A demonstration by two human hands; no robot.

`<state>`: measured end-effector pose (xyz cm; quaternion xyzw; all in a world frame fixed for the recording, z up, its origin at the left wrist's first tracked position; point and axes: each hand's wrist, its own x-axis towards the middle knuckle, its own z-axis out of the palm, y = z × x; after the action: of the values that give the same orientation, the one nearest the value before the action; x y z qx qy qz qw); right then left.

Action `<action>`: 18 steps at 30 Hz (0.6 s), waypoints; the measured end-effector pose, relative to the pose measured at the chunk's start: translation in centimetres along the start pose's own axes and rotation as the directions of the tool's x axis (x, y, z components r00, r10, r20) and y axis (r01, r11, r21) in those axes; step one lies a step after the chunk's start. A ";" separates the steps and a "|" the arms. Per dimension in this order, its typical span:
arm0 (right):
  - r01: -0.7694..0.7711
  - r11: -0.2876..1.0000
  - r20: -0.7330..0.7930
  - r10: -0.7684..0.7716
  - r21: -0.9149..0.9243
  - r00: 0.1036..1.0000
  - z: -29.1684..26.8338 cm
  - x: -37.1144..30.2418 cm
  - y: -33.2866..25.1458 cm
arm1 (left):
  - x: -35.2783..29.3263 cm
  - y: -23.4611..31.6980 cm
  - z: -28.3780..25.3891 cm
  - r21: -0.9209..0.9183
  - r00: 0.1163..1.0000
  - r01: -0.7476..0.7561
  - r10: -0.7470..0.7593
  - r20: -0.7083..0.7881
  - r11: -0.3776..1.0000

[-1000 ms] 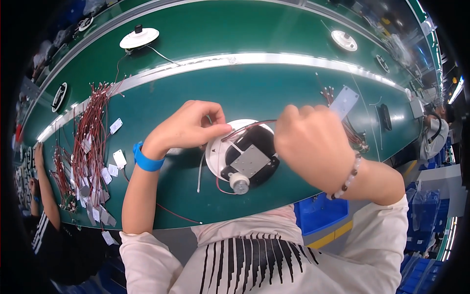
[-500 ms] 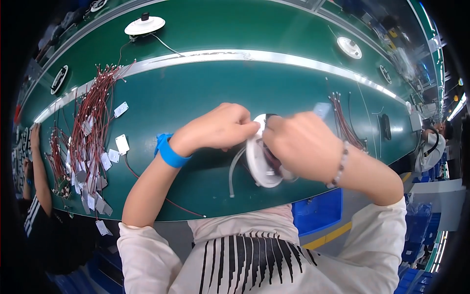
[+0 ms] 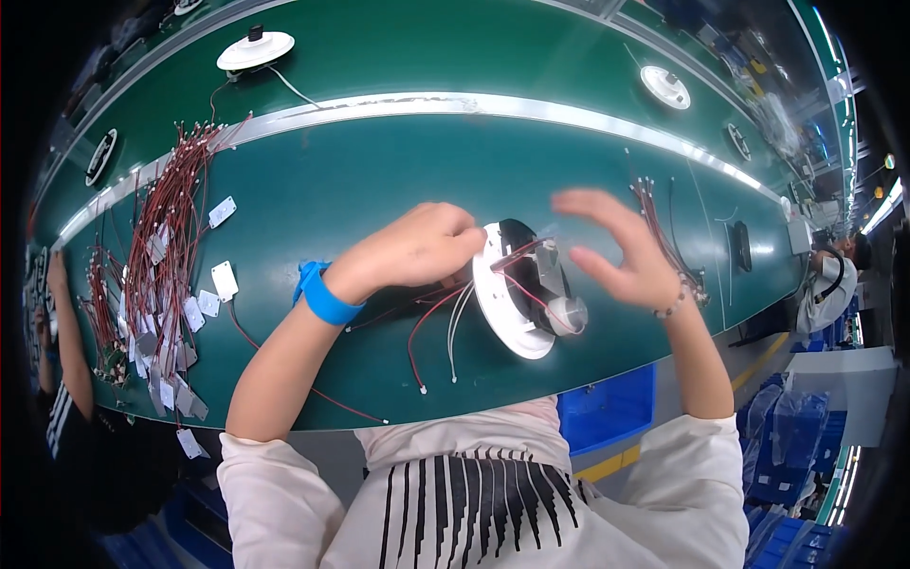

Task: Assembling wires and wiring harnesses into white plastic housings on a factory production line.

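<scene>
My left hand is closed on the upper left rim of a round white device housing, which stands tilted on the green workbench. Black inner parts and a small round white part show on the housing's right side. Red wires and pale wires with small white plugs hang out at its left. Just right of the housing, my right hand hangs in the air, fingers spread and slightly blurred, holding nothing.
A heap of red wires with white tags covers the left of the bench, where another person's arm reaches in. More wires and a black part lie right. White round devices sit on the far strip. Below is a blue bin.
My right hand has left the housing and moved right, its fingers opening. The housing's black inside and the wires now show. My left hand keeps its grip on the rim.
</scene>
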<state>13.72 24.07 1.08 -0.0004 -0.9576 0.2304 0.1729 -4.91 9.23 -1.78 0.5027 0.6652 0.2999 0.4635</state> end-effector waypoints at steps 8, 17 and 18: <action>-0.113 0.964 0.191 0.067 0.239 0.979 0.2 0.4 0.1 | -0.2 0.2 0.8 -0.115 0.999 0.038 -0.040 -0.022 0.993; -0.073 0.980 0.260 0.022 0.187 0.965 0.8 0.2 1.9 | 0.3 -1.1 1.9 -0.345 0.991 0.133 -0.122 0.055 0.929; -0.150 0.967 0.323 0.077 0.205 0.943 1.1 0.0 2.3 | 0.4 -1.0 1.9 -0.344 0.991 0.133 -0.121 0.055 0.930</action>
<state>13.21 25.65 -0.83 0.0004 -0.9386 0.3450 0.0044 -3.62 9.15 -3.48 0.3740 0.6253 0.3735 0.5742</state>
